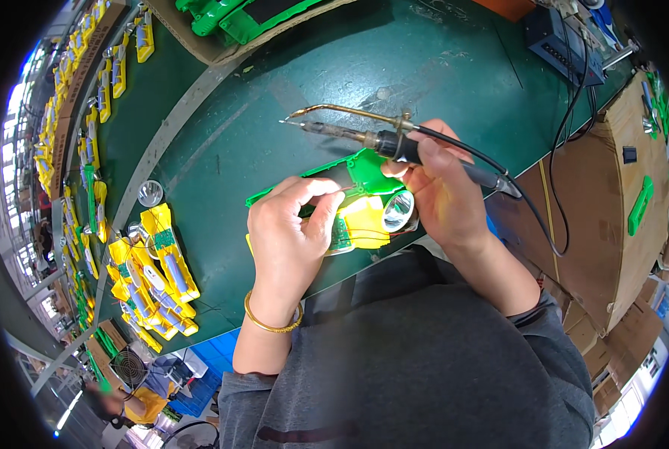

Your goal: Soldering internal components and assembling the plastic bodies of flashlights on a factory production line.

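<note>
My right hand (445,191) grips a soldering iron (394,146) with a brass solder-feed tube (342,111) along its top. The iron's tip points left, above the table and apart from the work. My left hand (289,228) pinches what looks like a thin wire between thumb and forefinger. Beneath both hands lie a green plastic housing half (375,173) and, nearer me, a yellow flashlight body (368,222). The yellow body carries a round silver reflector (399,210) and a small green circuit board (340,235), partly hidden by my left hand. Fingers of my right hand touch near the reflector.
Several yellow flashlight bodies (154,277) pile up at left, beside a loose reflector (151,193). More line the far left rack (68,97). A cardboard box (218,52) of green housings stands at the back. A blue soldering station (563,49) and cartons (585,217) are at right.
</note>
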{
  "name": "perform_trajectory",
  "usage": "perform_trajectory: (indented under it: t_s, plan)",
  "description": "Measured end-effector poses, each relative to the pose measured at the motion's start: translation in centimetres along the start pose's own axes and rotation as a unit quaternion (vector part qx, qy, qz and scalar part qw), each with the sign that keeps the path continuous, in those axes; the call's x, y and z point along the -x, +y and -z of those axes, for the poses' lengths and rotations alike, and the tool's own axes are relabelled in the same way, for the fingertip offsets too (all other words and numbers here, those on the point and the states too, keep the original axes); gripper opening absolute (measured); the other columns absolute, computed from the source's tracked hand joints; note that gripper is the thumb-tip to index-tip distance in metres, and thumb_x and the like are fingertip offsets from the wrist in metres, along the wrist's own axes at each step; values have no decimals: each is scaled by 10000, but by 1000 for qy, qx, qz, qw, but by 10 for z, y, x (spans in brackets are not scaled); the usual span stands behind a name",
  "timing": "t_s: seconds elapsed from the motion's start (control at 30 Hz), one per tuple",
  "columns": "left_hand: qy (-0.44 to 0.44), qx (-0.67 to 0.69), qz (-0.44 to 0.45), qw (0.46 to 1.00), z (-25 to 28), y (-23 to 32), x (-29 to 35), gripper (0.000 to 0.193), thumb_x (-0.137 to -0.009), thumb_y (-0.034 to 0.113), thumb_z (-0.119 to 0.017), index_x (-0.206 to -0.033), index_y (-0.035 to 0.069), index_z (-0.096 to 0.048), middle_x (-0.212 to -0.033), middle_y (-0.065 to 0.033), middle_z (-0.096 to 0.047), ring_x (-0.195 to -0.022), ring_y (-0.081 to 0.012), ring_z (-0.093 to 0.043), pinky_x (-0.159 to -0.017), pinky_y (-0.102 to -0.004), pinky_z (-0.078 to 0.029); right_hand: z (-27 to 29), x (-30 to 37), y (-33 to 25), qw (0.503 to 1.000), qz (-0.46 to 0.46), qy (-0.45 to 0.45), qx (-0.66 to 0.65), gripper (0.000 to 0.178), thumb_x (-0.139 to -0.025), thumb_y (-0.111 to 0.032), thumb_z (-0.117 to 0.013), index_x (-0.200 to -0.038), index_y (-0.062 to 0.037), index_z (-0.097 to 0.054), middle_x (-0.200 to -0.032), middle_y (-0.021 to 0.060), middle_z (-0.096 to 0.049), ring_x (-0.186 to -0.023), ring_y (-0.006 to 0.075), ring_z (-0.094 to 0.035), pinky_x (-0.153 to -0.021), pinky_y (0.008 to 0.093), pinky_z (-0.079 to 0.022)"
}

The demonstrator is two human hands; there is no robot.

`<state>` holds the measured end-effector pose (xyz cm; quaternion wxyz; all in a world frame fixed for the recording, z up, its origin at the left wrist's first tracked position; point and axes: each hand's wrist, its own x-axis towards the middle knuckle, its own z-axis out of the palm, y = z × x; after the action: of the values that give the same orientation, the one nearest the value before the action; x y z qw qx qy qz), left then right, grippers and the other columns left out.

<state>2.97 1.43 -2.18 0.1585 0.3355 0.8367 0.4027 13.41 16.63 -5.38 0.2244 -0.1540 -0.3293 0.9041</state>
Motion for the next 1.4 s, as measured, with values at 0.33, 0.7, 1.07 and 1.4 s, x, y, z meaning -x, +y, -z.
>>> perform_trajectory:
  t_s: [0.33, 0.7, 1.07, 1.4]
  plan:
    - [3, -103, 7, 995, -7, 14, -7, 40, -737, 53, -613, -722, 48, -649, -708, -105, -613, -624, -301, -598, -565, -383, -466, 14, 2, -75, 954, 32, -3, 298, 232, -765, -193, -620, -851, -17, -497, -687, 80, -550, -530, 88, -481, -446, 213, -349]
    - [16, -150, 23, 988, -11, 18, -5, 56, -724, 85, -609, -710, 47, -647, -712, -107, -619, -630, -304, -605, -574, -389, -476, 12, -26, -91, 864, -87, -111, 483, 154, -705, -71, -663, -792, -15, -549, -709, 32, -579, -641, 87, -568, -572, 214, -433]
    - [13, -144, 20, 989, -11, 19, -3, 53, -727, 86, -614, -711, 47, -647, -705, -103, -615, -624, -299, -605, -568, -382, -474, -15, -33, -100, 810, -127, -146, 553, 159, -687, -52, -693, -779, -31, -565, -715, -23, -541, -662, 46, -482, -590, 210, -378]
    - [8, -148, 15, 989, -10, 20, -4, 52, -728, 89, -619, -715, 47, -648, -690, -98, -607, -612, -289, -601, -561, -374, -468, 23, -11, -108, 939, -3, 3, 344, 323, -782, -306, -651, -870, -20, -530, -729, 70, -568, -623, 111, -571, -518, 212, -452]
